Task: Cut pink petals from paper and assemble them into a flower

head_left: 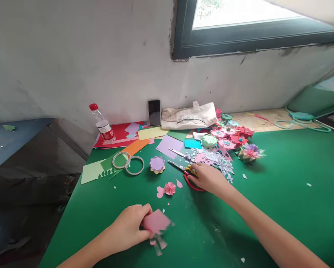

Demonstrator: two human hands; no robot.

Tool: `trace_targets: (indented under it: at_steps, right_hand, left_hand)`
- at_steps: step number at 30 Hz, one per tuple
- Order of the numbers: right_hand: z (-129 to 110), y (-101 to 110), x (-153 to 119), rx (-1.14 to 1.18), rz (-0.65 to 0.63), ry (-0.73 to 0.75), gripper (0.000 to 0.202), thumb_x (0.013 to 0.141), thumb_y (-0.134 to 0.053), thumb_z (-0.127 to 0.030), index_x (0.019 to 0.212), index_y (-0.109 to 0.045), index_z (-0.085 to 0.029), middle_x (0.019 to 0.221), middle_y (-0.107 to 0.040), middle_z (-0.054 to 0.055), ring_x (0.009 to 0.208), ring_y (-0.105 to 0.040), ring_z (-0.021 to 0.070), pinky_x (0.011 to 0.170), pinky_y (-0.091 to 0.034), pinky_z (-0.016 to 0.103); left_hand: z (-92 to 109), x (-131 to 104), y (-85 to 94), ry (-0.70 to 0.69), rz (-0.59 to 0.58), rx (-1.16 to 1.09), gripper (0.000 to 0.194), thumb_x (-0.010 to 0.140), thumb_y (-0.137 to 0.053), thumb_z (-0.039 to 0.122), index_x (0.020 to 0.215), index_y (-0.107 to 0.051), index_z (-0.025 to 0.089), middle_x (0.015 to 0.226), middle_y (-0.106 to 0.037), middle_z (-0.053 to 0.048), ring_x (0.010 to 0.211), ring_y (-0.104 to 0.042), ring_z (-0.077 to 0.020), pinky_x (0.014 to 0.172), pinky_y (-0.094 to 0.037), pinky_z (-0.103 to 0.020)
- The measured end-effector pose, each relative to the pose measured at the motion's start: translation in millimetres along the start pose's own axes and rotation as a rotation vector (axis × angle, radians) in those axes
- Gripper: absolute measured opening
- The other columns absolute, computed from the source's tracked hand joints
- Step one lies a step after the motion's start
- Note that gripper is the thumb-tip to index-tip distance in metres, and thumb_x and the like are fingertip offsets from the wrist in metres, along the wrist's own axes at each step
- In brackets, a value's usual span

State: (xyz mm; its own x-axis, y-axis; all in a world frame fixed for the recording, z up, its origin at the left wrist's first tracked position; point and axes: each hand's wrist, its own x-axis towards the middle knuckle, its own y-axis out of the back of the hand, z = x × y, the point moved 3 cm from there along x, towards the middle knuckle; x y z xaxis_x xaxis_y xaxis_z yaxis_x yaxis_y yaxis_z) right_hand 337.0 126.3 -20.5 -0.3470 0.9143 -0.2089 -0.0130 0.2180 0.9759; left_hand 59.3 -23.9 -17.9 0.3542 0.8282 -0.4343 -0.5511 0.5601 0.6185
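Observation:
In the lower middle, my left hand (pixel 129 227) pinches a piece of pink paper (pixel 156 221) between thumb and fingers. Loose pink scraps dangle below it, blurred by motion. My right hand (pixel 207 178) is closed around the handles of the red-handled scissors (pixel 193 184), whose blades point left on the table. Right behind them lies a second slim metal tool (pixel 180 153), its near end hidden by the hand. Between my hands are a small pink paper flower (pixel 170 188), a heart-shaped pink petal piece (pixel 160 192) and a single petal (pixel 179 183).
A purple-and-yellow paper piece (pixel 157 164) and two tape rolls (pixel 135 165) lie mid-table. Coloured sheets (pixel 169 146), a bottle (pixel 104 126), a phone (pixel 154 112) and a cloth bag (pixel 189 115) with glasses line the back. Paper flowers (pixel 238 139) and scraps (pixel 217 162) pile at right.

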Motion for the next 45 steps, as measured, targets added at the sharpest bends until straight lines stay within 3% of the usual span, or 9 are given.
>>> trace_targets:
  at_steps: [4, 10, 17, 22, 25, 29, 33, 37, 45]
  right_hand:
    - [0, 35, 45, 0.026, -0.026, 0.117, 0.028, 0.101, -0.059, -0.041, 0.117, -0.066, -0.019, 0.119, -0.067, 0.008, 0.100, -0.066, 0.0175, 0.089, -0.059, 0.037]
    - [-15, 84, 197, 0.132, 0.202, 0.092, 0.038, 0.099, -0.062, -0.040, 0.129, -0.060, -0.017, 0.129, -0.062, 0.010, 0.112, -0.064, 0.0228, 0.095, -0.057, 0.045]
    - [-28, 75, 316, 0.258, 0.291, 0.024, 0.038, 0.099, -0.063, -0.040, 0.129, -0.060, -0.016, 0.128, -0.063, 0.010, 0.111, -0.065, 0.0229, 0.093, -0.058, 0.044]
    - [-23, 57, 341, 0.293, 0.323, -0.019, 0.039, 0.099, -0.063, -0.040, 0.130, -0.059, -0.016, 0.129, -0.062, 0.010, 0.112, -0.064, 0.0232, 0.095, -0.057, 0.045]
    - [-21, 55, 347, 0.312, 0.326, -0.017, 0.039, 0.099, -0.063, -0.040, 0.129, -0.060, -0.016, 0.129, -0.062, 0.010, 0.112, -0.064, 0.0232, 0.095, -0.057, 0.045]
    - [-20, 59, 348, 0.342, 0.313, 0.006, 0.037, 0.099, -0.062, -0.040, 0.128, -0.061, -0.017, 0.129, -0.063, 0.010, 0.112, -0.064, 0.0232, 0.094, -0.058, 0.044]
    - [-20, 62, 346, 0.358, 0.304, 0.014, 0.037, 0.099, -0.062, -0.040, 0.127, -0.061, -0.018, 0.129, -0.062, 0.010, 0.112, -0.064, 0.0231, 0.095, -0.058, 0.044]
    - [-19, 61, 348, 0.372, 0.306, 0.029, 0.039, 0.098, -0.063, -0.040, 0.129, -0.060, -0.016, 0.129, -0.062, 0.010, 0.111, -0.064, 0.0231, 0.094, -0.058, 0.045]
    - [-19, 61, 345, 0.419, 0.306, 0.070, 0.038, 0.099, -0.062, -0.040, 0.128, -0.060, -0.015, 0.128, -0.063, 0.010, 0.111, -0.064, 0.0232, 0.095, -0.057, 0.045]
  left_hand:
    - [-5, 4, -1.1, -0.027, -0.041, -0.116, 0.014, 0.078, -0.067, 0.020, 0.088, -0.059, 0.021, 0.085, -0.067, 0.003, 0.081, -0.059, -0.0138, 0.070, -0.038, -0.023]
    - [-7, 10, 0.3, -0.030, -0.050, -0.156, 0.013, 0.082, -0.067, 0.026, 0.094, -0.066, 0.022, 0.092, -0.071, 0.001, 0.074, -0.060, -0.0120, 0.066, -0.042, -0.021]
    - [-7, 11, 7.8, -0.130, -0.112, -0.058, 0.014, 0.084, -0.071, 0.029, 0.096, -0.069, 0.022, 0.091, -0.073, 0.000, 0.075, -0.062, -0.0123, 0.065, -0.042, -0.020]
    - [-10, 13, 5.9, -0.321, -0.093, 0.002, 0.011, 0.083, -0.075, 0.027, 0.091, -0.070, 0.021, 0.085, -0.074, 0.001, 0.072, -0.064, -0.0121, 0.065, -0.043, -0.021]
    - [2, 15, -3.9, -0.579, 0.053, 0.045, 0.010, 0.091, -0.068, 0.029, 0.091, -0.068, 0.019, 0.080, -0.073, -0.001, 0.072, -0.064, -0.0134, 0.069, -0.049, -0.023]
    - [32, 16, -30.9, -0.889, 0.284, 0.352, 0.024, 0.099, -0.055, 0.032, 0.116, -0.063, 0.017, 0.114, -0.075, -0.008, 0.110, -0.067, -0.0214, 0.097, -0.052, -0.032]
    - [51, 29, -58.0, -0.805, 0.340, 0.667, 0.063, 0.100, -0.047, 0.054, 0.144, -0.047, 0.009, 0.153, -0.052, -0.018, 0.142, -0.050, -0.0299, 0.109, -0.050, -0.041]
    - [64, 42, -69.3, -0.867, 0.403, 0.790, 0.060, 0.100, -0.050, 0.052, 0.126, -0.060, -0.001, 0.124, -0.071, -0.021, 0.113, -0.068, -0.0265, 0.103, -0.054, -0.036]
    - [72, 46, -70.8, -0.946, 0.712, 0.843, 0.020, 0.095, -0.052, 0.005, 0.097, -0.071, 0.007, 0.091, -0.080, -0.009, 0.085, -0.076, -0.0171, 0.095, -0.060, -0.026]
